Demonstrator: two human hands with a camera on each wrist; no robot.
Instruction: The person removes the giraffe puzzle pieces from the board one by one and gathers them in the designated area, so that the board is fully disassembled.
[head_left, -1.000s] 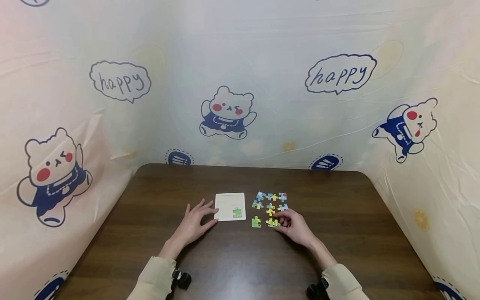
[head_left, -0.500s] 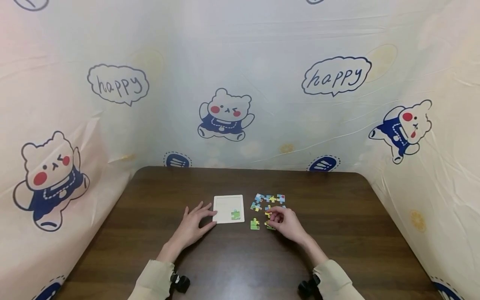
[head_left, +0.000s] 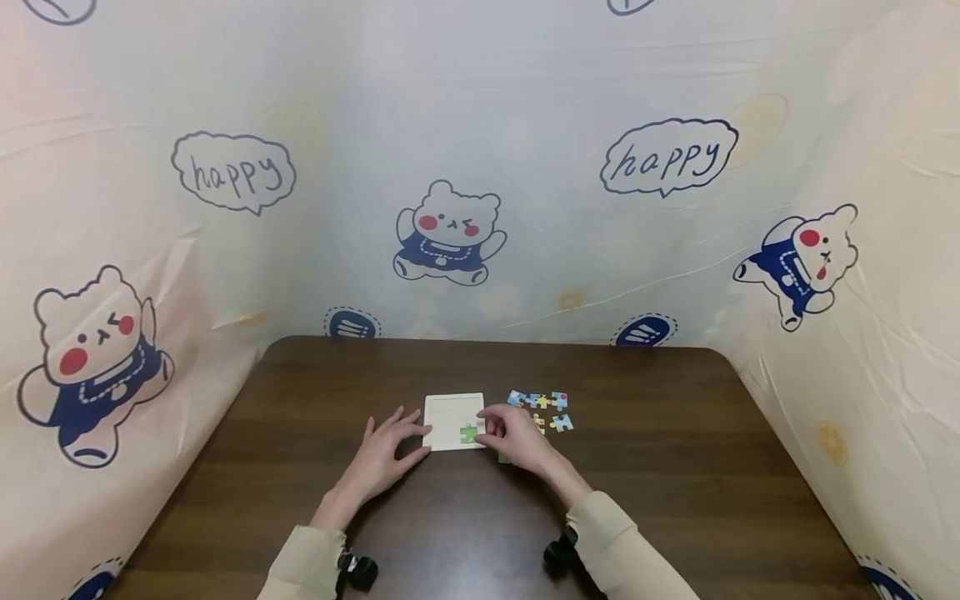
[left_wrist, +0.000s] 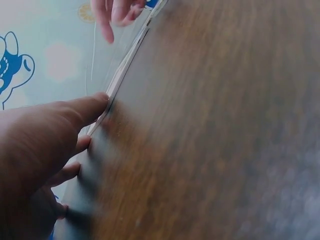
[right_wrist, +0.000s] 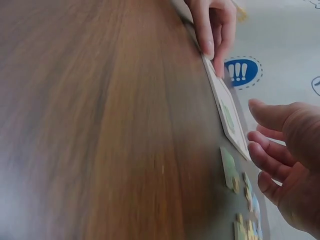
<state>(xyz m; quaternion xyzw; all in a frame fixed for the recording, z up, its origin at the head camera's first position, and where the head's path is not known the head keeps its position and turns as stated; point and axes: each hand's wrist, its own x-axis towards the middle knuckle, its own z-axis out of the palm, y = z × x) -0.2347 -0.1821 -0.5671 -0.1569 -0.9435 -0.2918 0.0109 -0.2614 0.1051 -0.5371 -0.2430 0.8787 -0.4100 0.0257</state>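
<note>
A white square puzzle tray (head_left: 442, 417) lies on the table with one green puzzle piece (head_left: 468, 434) in its lower right part. My left hand (head_left: 384, 452) touches the tray's left edge with thumb and fingertips, its fingers spread. Over the tray's right edge hovers my right hand (head_left: 517, 437), close to the green piece. In the right wrist view the right hand (right_wrist: 290, 150) has its thumb apart from the bent fingers, and no piece shows between them. Several loose puzzle pieces (head_left: 561, 422) lie right of the tray, some hidden behind the right hand.
The brown wooden table (head_left: 465, 517) extends around the tray and pieces. A printed cloth curtain (head_left: 555, 167) rises behind and on both sides. Black wrist cameras (head_left: 558, 557) sit below both cuffs.
My right hand has moved left from the loose pieces to the tray's right edge. My left hand has stayed at the tray's left edge. The head view has shifted slightly.
</note>
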